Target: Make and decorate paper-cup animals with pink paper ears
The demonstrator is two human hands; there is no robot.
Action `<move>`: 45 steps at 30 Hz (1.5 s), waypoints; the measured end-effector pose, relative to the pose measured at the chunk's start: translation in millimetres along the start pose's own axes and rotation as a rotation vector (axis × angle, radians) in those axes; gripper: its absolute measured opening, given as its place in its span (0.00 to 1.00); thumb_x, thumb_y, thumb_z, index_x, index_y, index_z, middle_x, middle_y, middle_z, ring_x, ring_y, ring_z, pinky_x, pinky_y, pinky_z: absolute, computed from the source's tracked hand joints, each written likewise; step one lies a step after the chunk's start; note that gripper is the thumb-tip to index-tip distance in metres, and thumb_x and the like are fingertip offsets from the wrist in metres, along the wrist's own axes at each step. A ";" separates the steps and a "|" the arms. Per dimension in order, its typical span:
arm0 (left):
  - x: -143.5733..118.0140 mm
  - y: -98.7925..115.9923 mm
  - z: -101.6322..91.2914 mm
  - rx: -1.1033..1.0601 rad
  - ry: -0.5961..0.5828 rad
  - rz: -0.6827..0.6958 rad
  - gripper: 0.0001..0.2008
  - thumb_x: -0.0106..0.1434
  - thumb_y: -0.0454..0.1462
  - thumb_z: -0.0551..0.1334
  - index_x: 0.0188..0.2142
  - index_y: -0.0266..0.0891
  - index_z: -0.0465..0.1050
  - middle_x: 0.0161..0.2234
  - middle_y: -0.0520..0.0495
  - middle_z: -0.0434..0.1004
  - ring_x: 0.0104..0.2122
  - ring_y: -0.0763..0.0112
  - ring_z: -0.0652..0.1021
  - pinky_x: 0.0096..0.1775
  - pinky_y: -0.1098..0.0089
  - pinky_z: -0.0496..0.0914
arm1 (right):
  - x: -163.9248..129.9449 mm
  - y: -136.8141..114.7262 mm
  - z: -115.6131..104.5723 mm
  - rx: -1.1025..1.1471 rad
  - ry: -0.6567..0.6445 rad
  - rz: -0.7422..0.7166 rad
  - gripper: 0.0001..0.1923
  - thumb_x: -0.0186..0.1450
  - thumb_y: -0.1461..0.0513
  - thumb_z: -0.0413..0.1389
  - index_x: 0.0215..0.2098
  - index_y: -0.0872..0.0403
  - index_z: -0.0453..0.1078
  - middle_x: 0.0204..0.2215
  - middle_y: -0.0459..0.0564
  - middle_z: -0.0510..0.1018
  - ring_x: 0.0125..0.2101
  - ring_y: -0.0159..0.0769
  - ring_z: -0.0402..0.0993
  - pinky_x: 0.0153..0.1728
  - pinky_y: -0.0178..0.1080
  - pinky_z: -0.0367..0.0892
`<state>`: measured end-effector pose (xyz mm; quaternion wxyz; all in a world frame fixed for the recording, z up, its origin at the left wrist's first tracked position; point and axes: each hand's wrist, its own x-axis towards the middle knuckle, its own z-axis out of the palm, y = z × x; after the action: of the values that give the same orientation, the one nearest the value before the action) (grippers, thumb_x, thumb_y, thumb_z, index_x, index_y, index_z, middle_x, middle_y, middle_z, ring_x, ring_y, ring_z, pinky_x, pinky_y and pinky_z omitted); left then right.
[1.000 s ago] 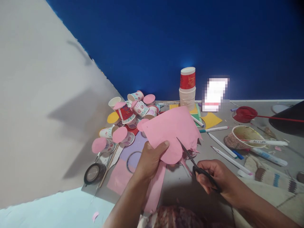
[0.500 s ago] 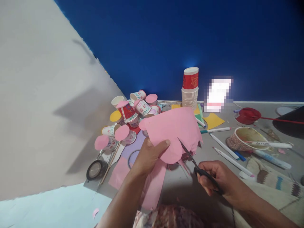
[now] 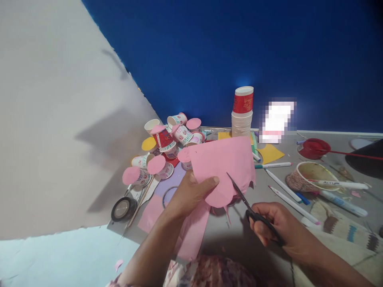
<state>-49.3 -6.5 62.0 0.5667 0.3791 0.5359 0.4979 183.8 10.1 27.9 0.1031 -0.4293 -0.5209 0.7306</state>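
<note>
A sheet of pink paper (image 3: 223,159) is pinched in my left hand (image 3: 194,193), its thumb lying on top near the lower left of the sheet. The lower part of the sheet has a rounded, cut edge, with thin strips dangling below. My right hand (image 3: 267,223) is closed around the black handles of a pair of scissors (image 3: 243,199). Their blades reach into the paper along the right side of the rounded part. More pink paper (image 3: 191,239) lies on the table under my left forearm.
Paper cups (image 3: 163,139), several with pink paper discs, are piled at the left. Behind the sheet stands a tall cup stack (image 3: 242,115). Markers (image 3: 283,185), a woven bowl (image 3: 299,179) and a red dish (image 3: 314,148) lie at the right. Black tape (image 3: 123,209) is at the left edge.
The view has shifted slightly, so most things sit a little further right. The scissors stay at the cut in the pink paper, and both hands keep their hold.
</note>
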 end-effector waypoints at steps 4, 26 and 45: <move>-0.8 0.4 -1.1 0.013 -0.025 0.010 0.18 0.61 0.41 0.71 0.48 0.35 0.80 0.43 0.42 0.85 0.42 0.57 0.83 0.46 0.61 0.75 | -1.2 -1.1 -0.2 -0.025 0.006 -0.009 0.24 0.49 0.43 0.66 0.18 0.51 0.64 0.14 0.43 0.68 0.18 0.28 0.59 0.23 0.34 0.53; 0.8 8.4 -12.7 0.095 -0.106 -0.051 0.18 0.61 0.42 0.71 0.49 0.36 0.80 0.46 0.42 0.85 0.44 0.58 0.82 0.47 0.62 0.75 | -1.6 4.9 -2.6 -0.067 -0.053 -0.035 0.37 0.46 0.29 0.64 0.20 0.52 0.64 0.14 0.42 0.66 0.17 0.27 0.58 0.22 0.34 0.51; 6.1 22.5 -15.4 0.205 -0.184 -0.115 0.19 0.62 0.39 0.70 0.53 0.40 0.80 0.48 0.45 0.85 0.45 0.58 0.82 0.45 0.65 0.75 | -1.5 2.2 -3.9 -0.072 -0.085 -0.046 0.39 0.46 0.27 0.61 0.21 0.51 0.62 0.15 0.40 0.64 0.18 0.26 0.54 0.22 0.33 0.51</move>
<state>-68.4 2.7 80.1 0.5995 0.4476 0.5506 0.3702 188.3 10.8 26.4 0.0818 -0.3892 -0.5605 0.7264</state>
